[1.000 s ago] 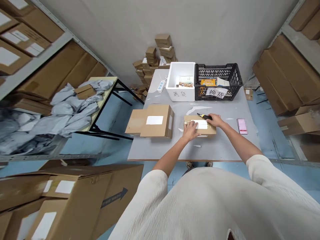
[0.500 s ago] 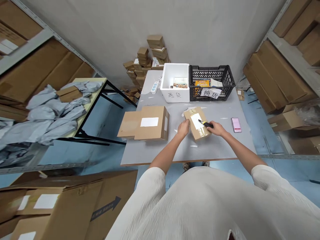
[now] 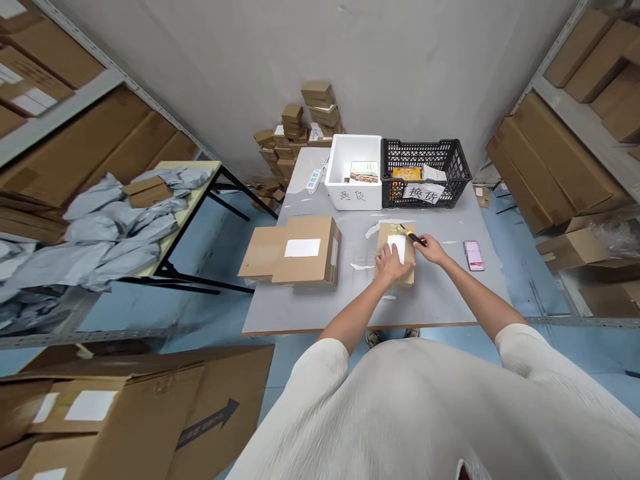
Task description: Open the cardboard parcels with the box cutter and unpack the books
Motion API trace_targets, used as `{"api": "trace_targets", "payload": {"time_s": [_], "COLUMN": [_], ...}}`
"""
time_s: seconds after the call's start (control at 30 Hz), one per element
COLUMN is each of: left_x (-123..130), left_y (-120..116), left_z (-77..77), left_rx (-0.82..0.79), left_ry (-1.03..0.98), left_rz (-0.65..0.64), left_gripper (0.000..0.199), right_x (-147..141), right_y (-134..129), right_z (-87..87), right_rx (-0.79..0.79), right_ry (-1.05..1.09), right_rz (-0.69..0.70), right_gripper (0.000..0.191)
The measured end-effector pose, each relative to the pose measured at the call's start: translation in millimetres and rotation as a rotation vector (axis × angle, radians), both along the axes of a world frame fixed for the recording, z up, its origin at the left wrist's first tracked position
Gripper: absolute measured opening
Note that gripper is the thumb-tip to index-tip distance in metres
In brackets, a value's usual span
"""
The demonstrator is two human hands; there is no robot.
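A small cardboard box with a white label and shiny tape lies on the grey table in front of me. My left hand rests on its top with fingers spread, covering part of the label. My right hand is closed around a black and yellow utility knife. The knife's tip points left, over the taped far end of the box; whether it touches the tape I cannot tell.
Two larger cardboard boxes stand left on the table. Behind are a white bin and a black crate with items inside. A phone lies right, a power strip back left. Grey parcels cover a side table.
The small box has turned to sit straighter. My left hand has moved from its left edge onto its top. The knife has shifted from the label to the far end.
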State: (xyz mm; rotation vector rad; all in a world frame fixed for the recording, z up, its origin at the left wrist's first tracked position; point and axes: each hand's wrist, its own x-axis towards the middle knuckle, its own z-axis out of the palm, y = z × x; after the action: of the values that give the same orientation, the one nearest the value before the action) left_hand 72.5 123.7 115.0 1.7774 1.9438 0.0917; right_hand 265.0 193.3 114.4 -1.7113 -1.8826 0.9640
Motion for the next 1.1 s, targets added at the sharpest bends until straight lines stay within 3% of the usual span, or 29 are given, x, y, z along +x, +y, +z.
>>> {"api": "trace_targets", "payload": {"time_s": [0.17, 0.33, 0.53, 0.7, 0.8, 0.97, 1.1], "left_x": [17.3, -16.9, -68.0, -82.4, -88.9, -84.2, -58.7], "left_y": [-6.0, 4.7, 19.0, 20.2, 18.5, 11.2, 6.4], "left_z": [-10.6, -14.9, -12.7, -11.9, -10.5, -3.1, 3.1], "left_rx": [-0.068, -0.147, -0.075, 0.001, 0.015, 0.067, 0.104], "left_ry": [0.032, 0.077, 0.083, 0.070, 0.055, 0.088, 0.062], "left_rz": [-0.017, -0.250, -0.494, -0.599, -0.646, -0.685, -0.643], "left_gripper": [0.129, 0.132, 0.126, 0.096, 0.089, 0.092, 0.079], "right_x": [-3.1, -3.0, 5.2, 9.1, 9.5, 16.9, 33.6], "right_y": [29.0, 31.8, 4.8, -27.5, -40.7, -55.6, -58.6], "right_z": [-4.0, -6.7, -8.9, -11.4, -10.5, -8.7, -8.6], "right_rx": [0.038, 0.010, -0.077, -0.090, -0.156, -0.411, -0.414], "right_ry": [-0.016, -0.019, 0.020, 0.019, 0.108, 0.419, 0.399], "right_rz": [0.029, 0.025, -0.028, -0.114, -0.145, -0.117, -0.075], "right_gripper": [0.028, 0.024, 0.030, 0.033, 0.028, 0.024, 0.030]}}
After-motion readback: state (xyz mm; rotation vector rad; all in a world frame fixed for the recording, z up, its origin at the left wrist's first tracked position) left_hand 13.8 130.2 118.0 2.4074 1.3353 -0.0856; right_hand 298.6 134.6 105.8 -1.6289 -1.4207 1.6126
